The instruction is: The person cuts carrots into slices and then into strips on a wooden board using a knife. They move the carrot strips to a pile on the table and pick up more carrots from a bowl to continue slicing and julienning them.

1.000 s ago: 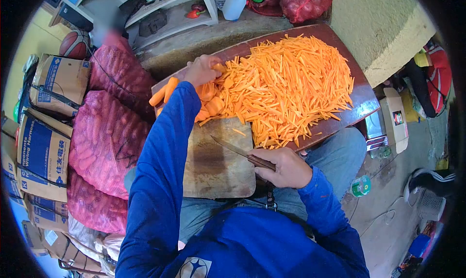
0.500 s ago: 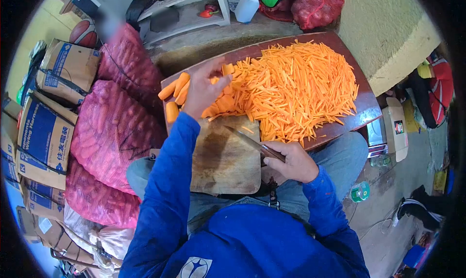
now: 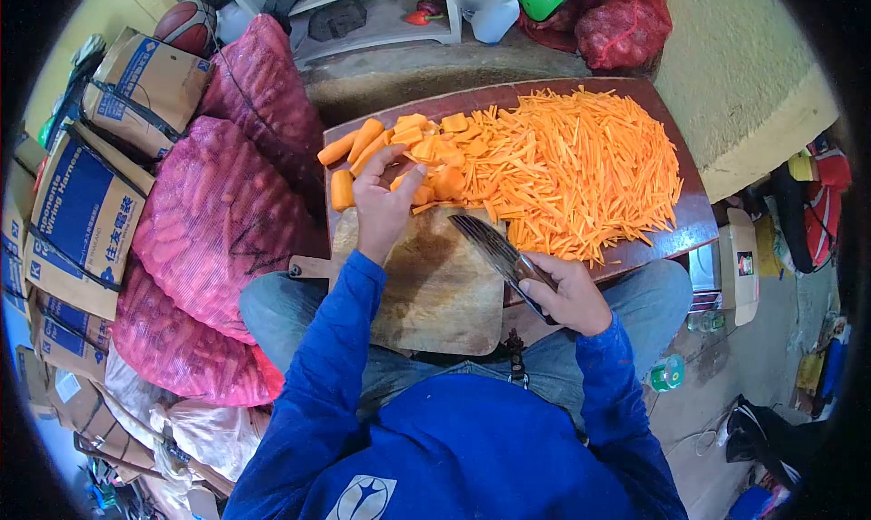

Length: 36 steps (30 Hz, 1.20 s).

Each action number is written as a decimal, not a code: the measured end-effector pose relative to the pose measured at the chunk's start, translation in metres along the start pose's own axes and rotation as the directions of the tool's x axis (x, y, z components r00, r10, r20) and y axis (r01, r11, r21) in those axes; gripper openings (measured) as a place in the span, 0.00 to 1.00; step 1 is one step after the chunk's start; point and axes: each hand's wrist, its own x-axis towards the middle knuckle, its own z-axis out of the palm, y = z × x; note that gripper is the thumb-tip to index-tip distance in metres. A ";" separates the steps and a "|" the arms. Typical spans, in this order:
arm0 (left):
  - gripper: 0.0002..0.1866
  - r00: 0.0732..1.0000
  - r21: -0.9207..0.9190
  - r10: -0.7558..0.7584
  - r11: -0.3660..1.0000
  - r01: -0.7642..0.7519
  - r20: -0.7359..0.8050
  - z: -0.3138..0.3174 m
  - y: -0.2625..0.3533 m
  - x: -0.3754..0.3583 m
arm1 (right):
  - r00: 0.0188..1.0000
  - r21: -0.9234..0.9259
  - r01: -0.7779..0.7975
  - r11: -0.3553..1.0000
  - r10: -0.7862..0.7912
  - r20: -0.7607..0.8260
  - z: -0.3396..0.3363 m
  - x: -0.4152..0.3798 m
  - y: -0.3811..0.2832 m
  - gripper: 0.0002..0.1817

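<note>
My left hand point(image 3: 385, 202) is over the far left edge of the cutting board, thumb and fingers curved but apart, nothing seen between them. Just beyond its fingertips lie cut carrot slices and chunks point(image 3: 446, 182). Whole peeled carrots point(image 3: 365, 141) lie to the left of these pieces. In my right hand point(image 3: 566, 295) is a knife point(image 3: 494, 250), gripped by its dark handle, its broad blade angled up and left above the board. The worn wooden cutting board point(image 3: 426, 293) rests before my lap. A big heap of carrot strips point(image 3: 590, 171) covers the right of the table.
The dark wooden table point(image 3: 682, 213) carries the carrots. Pink mesh sacks point(image 3: 218, 234) and cardboard boxes point(image 3: 86, 216) crowd the left side. Behind stand a shelf point(image 3: 381, 44), a white jug point(image 3: 495, 16) and a red net sack point(image 3: 624, 25). A wall point(image 3: 735, 84) rises at right.
My left hand has drawn back from the carrot pieces toward me. The knife in my right hand has turned so its blade shows broader. The whole view has shifted slightly.
</note>
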 end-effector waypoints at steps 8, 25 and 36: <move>0.18 0.997 -0.011 -0.078 0.997 0.078 -0.008 0.005 0.008 -0.014 | 0.992 0.122 -0.121 0.985 0.117 0.040 -0.002 -0.001 -0.005 0.20; 0.23 0.904 0.605 0.231 0.680 -0.414 0.359 -0.009 0.050 -0.099 | 0.998 0.150 -0.058 0.987 0.054 0.031 0.001 0.000 -0.002 0.19; 0.26 0.808 0.539 0.124 0.685 -0.490 0.576 -0.036 0.053 -0.122 | 0.995 0.154 -0.085 0.984 0.077 0.057 0.000 0.000 -0.003 0.21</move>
